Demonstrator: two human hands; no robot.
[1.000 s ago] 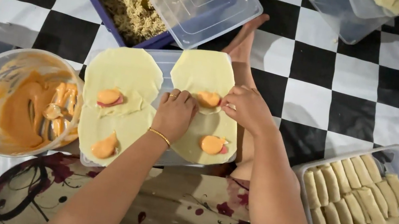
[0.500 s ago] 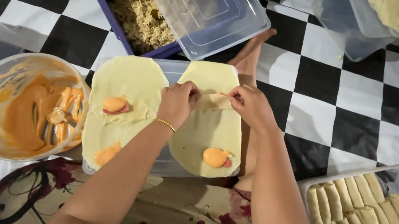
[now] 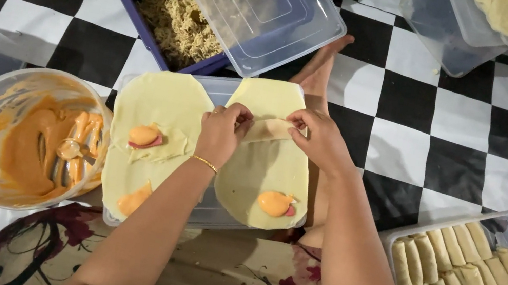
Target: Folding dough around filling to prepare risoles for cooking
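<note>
Both the left hand [image 3: 223,132] and right hand [image 3: 316,139] pinch the folded wrapper [image 3: 265,158] shut, right of the sauce bowl [image 3: 27,139].

Floor [image 3: 446,147]: black and white squares like a chessboard, smooth and a little shiny.
Near side: a beige cloth [image 3: 231,276] with dark red flowers lies on the floor.
Light: soft and even, without hard shadows.
Walls, windows: outside the view.
</note>
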